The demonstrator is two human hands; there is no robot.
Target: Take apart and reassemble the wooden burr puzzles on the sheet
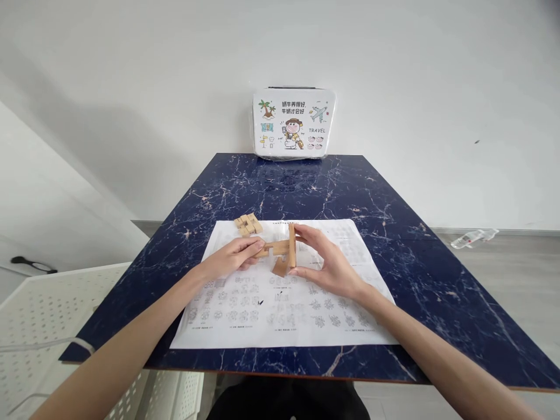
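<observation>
My left hand (234, 255) pinches the end of a notched wooden puzzle piece (280, 247) that lies level and reaches rightward. At its right end an upright wooden bar (292, 246) stands crosswise, gripped top and bottom between the thumb and fingers of my right hand (330, 262). Whether the two pieces are interlocked I cannot tell. Below them another notched wooden piece (280, 267) sits tilted over the paper. A small cluster of wooden blocks (248, 224) rests at the sheet's upper left edge. The white instruction sheet (210, 335) with printed diagrams spreads under both hands.
A white cartoon-printed case (294, 122) in clear plastic stands at the table's far end against the wall. The dark blue marbled table (371, 198) carries everything. White perforated shelving (39, 315) with a cable stands at left; a clear plastic package (475, 237) lies on the floor at right.
</observation>
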